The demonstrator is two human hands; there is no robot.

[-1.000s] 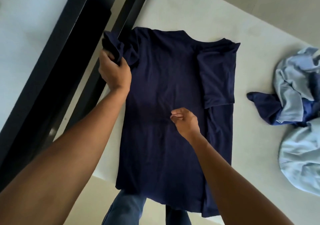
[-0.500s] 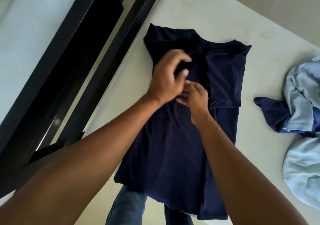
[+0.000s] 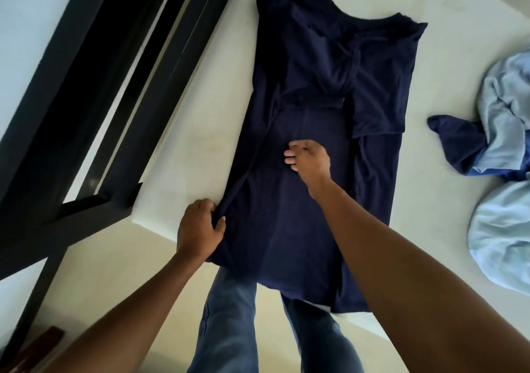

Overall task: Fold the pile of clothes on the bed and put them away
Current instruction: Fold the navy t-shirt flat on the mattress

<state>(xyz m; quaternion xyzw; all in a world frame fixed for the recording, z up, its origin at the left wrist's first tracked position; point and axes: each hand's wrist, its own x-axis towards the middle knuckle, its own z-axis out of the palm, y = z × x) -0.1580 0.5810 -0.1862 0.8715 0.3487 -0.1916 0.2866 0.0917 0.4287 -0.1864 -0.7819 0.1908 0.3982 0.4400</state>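
A: Starting at the left, past the black frame, what has the left hand got?

B: It pinches the near left side edge of the navy T-shirt, which lies flat and lengthwise on the bed with its hem hanging over the near edge.

A: How will it handle?

B: Probably light, limp knit cotton. It drapes and creases, so it is best taken by edges and seams, with the fold line held down.

A: And the right hand?

B: It is well apart from the left and rests on the shirt's middle with its fingers bent. Whether it nips any cloth cannot be told. Both sleeves lie folded inward.

A: Further right?

B: The pile of clothes, crumpled pale blue fabric with a dark blue piece poking out, is not yet folded.
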